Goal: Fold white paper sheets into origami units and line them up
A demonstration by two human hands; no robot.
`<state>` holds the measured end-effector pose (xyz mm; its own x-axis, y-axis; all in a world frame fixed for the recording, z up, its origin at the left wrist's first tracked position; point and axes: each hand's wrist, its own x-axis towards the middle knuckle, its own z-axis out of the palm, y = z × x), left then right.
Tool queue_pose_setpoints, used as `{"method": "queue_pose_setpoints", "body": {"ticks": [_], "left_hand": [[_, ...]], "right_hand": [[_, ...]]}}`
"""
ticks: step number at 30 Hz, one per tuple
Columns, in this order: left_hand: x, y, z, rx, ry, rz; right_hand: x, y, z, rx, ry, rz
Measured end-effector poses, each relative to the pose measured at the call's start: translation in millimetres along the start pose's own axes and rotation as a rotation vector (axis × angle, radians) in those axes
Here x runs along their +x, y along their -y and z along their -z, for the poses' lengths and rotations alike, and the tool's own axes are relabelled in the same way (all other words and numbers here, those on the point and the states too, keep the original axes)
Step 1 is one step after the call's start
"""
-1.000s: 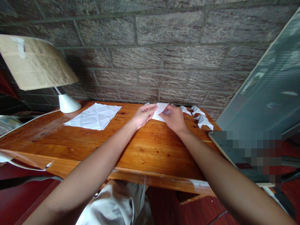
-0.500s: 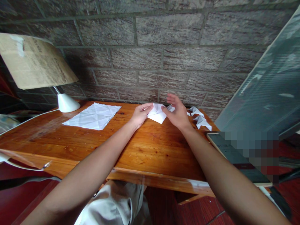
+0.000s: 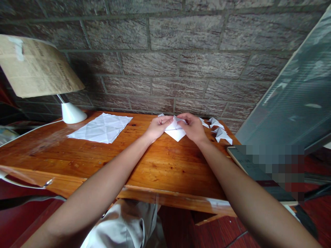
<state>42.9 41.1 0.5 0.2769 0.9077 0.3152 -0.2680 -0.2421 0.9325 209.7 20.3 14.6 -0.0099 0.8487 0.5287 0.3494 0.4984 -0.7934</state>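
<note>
Between my two hands is a partly folded sheet of white paper (image 3: 177, 134), its pointed corner facing me over the wooden table. My left hand (image 3: 159, 127) pinches its left side, thumb on top. At the right side, my right hand (image 3: 192, 126) is closed on the paper, thumb on the near face and fingers curled behind. The fingers hide part of the folds. Several small folded paper pieces (image 3: 222, 135) lie on the table just right of my right hand, and a white paper tip (image 3: 160, 115) shows behind my left hand.
A stack of creased white paper sheets (image 3: 102, 128) lies on the wooden table (image 3: 155, 165) at the left. Behind it stands a lamp (image 3: 73, 113) with a newsprint shade. A tablet-like device (image 3: 240, 158), partly blurred out, lies at the right edge. A brick wall (image 3: 160, 69) borders the back.
My right hand has come down from its raised, spread pose and closed on the paper's right side. The paper's near corner now sits slightly closer to me. My left hand keeps its hold.
</note>
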Motion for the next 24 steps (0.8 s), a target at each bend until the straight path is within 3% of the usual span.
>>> {"method": "queue_pose_setpoints", "body": {"ticks": [6,14,18,24], "left_hand": [[0.8,0.3,2.3,0.022,-0.013,-0.003],[1.0,-1.2,4.3,0.097,0.056,-0.029],[1.1,-3.9,7.5,0.187,0.105,-0.088],[-1.7,-6.0,6.1,0.333,0.176,-0.183]], "right_hand": [[1.0,4.3,4.1,0.148,0.1,-0.012],[2.1,9.6,10.9,0.264,0.287,-0.078],[-0.1,23.5,17.2,0.333,0.468,-0.115],[1.8,21.0,17.2,0.222,0.293,-0.219]]}}
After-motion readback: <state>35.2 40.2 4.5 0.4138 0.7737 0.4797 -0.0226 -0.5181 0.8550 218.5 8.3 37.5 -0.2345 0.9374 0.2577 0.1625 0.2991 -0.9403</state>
